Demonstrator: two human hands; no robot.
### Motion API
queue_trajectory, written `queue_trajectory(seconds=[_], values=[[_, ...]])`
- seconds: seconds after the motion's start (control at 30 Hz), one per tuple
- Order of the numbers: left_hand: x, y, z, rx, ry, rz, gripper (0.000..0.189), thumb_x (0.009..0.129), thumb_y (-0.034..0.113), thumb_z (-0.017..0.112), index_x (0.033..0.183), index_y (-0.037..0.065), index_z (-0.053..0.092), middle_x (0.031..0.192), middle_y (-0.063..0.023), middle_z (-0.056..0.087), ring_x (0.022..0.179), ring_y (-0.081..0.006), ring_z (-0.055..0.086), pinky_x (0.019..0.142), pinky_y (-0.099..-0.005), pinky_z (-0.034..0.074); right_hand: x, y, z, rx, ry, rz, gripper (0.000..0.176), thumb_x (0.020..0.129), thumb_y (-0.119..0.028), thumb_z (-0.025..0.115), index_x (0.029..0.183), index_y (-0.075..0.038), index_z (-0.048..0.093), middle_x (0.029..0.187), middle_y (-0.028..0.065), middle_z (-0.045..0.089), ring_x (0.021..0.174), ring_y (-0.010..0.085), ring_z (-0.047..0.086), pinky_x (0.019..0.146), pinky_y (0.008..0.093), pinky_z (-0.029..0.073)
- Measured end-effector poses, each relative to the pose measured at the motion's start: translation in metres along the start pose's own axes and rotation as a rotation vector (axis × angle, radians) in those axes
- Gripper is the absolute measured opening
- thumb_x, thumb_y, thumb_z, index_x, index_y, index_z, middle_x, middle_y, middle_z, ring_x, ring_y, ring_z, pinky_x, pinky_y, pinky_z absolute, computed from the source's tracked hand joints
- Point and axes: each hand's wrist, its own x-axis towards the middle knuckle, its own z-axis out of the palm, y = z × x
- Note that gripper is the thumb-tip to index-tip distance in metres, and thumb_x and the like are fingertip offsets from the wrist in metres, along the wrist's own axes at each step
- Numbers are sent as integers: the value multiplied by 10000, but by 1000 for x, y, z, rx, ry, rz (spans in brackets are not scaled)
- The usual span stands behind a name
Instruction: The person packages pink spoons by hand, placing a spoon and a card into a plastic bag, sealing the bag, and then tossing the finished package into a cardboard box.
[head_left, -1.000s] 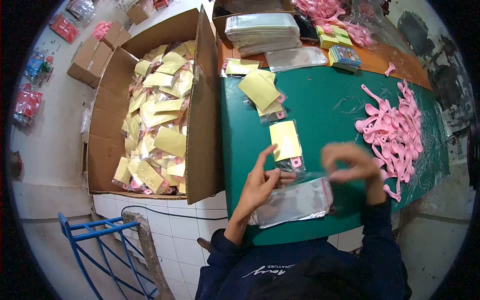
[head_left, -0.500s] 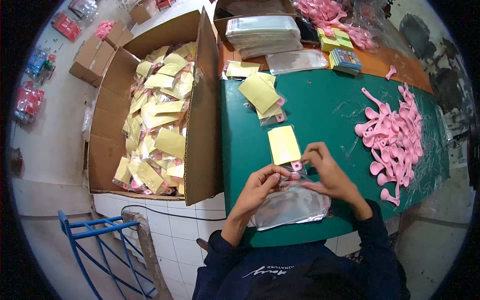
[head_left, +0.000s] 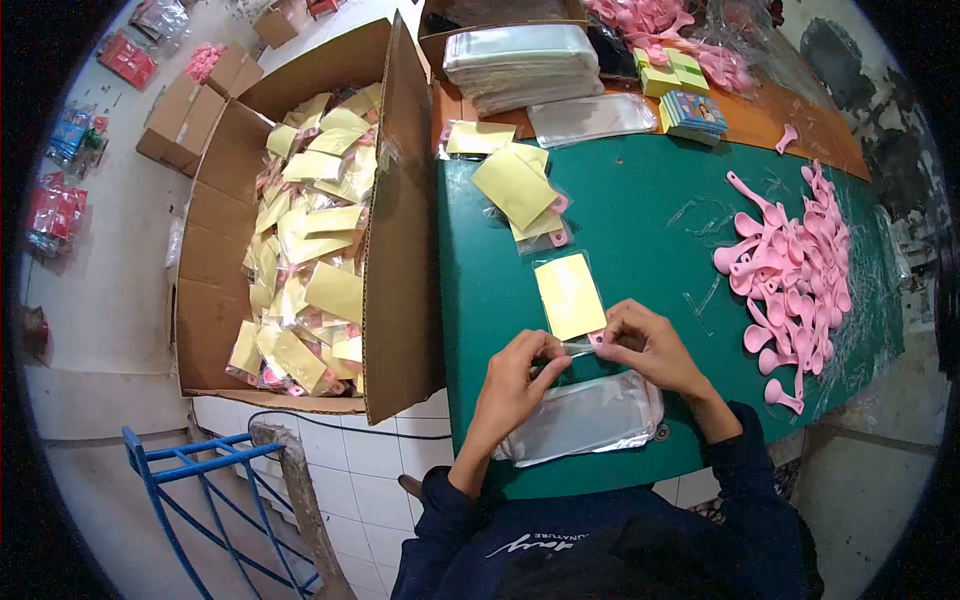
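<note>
My left hand [head_left: 523, 378] and my right hand [head_left: 650, 350] pinch the two sides of the open end of a clear plastic bag. A yellow card [head_left: 569, 297] lies in that bag, with the pink handle end [head_left: 596, 337] of a spoon showing between my hands. Just below them rests a stack of clear plastic bags [head_left: 590, 415] on the green table. Farther up the table are bagged yellow cards [head_left: 515, 187], overlapping one another. A heap of pink spoons [head_left: 790, 280] covers the right side.
A large cardboard box [head_left: 405, 230] of bagged yellow cards stands left of the table. At the back are a thick pile of clear bags [head_left: 525, 60], a stack of small cards [head_left: 693, 115] and more pink spoons [head_left: 640, 18]. A blue metal frame [head_left: 205, 455] stands lower left.
My right hand has come down and closed on the bag's edge. Both hands have moved from the bag stack up to the mouth of the card's bag.
</note>
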Motion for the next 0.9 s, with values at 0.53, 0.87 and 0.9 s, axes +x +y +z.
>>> queue_trajectory(seconds=[0.53,0.87,0.9], values=[[6,-3,10,-185,136,-182,232,814,118,662,954,26,502,847,-78,619,735,-114,602,587,-230,480,7,11,7,170,200,177,86,866,-28,561,894,20,495,740,90,605,613,124,620,500,224,499],[6,-8,13,-100,114,-108,244,815,94,648,1015,27,526,952,-71,607,753,-98,578,580,-216,463,6,10,10,109,186,122,227,875,-16,532,1101,11,529,767,79,611,629,117,620,538,233,514],[6,-7,13,-96,123,-108,280,813,91,649,1057,31,527,969,-75,607,758,-97,577,584,-215,464,6,9,11,101,184,119,242,878,-18,528,1118,10,529,769,78,611,632,113,618,543,233,515]])
